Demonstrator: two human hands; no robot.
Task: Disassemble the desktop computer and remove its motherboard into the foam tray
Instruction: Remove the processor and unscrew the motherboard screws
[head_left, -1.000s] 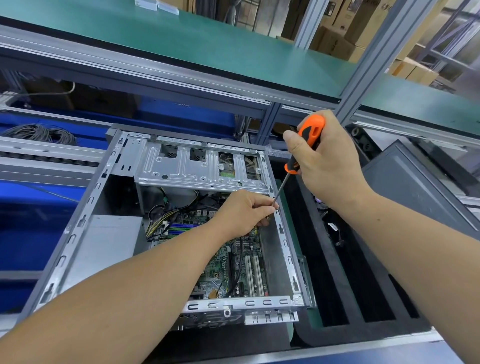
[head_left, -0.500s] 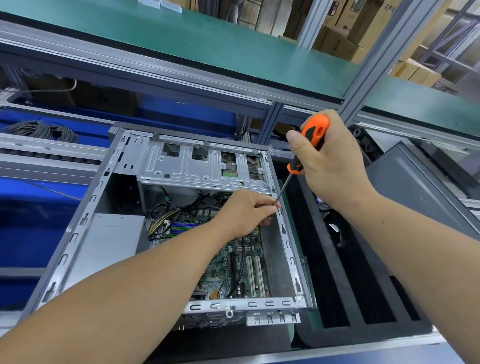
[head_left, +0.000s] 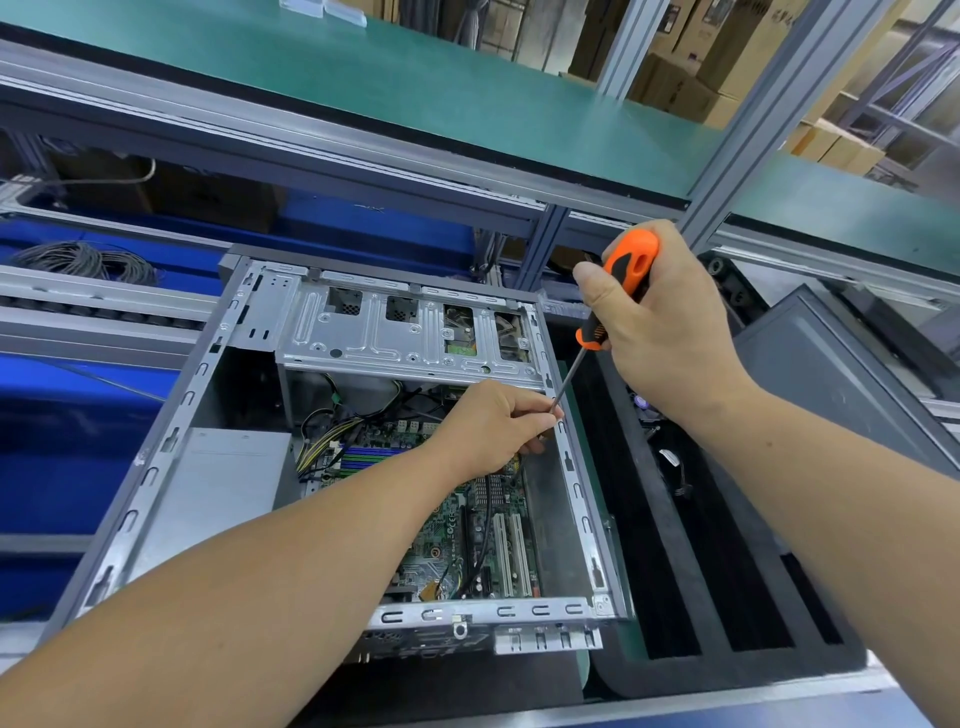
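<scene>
The right hand (head_left: 670, 332) grips the orange-and-black screwdriver (head_left: 618, 291); the left hand (head_left: 493, 426) pinches its tip above the green motherboard (head_left: 457, 519) inside the open grey metal computer case (head_left: 171, 457), beside the black foam tray (head_left: 675, 545).

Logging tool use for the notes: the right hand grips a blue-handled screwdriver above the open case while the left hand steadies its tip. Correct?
Not quite: the head view shows the screwdriver handle is orange and black, not blue. Otherwise right: the right hand grips it above the open case and the left hand pinches the shaft near the tip.
</scene>
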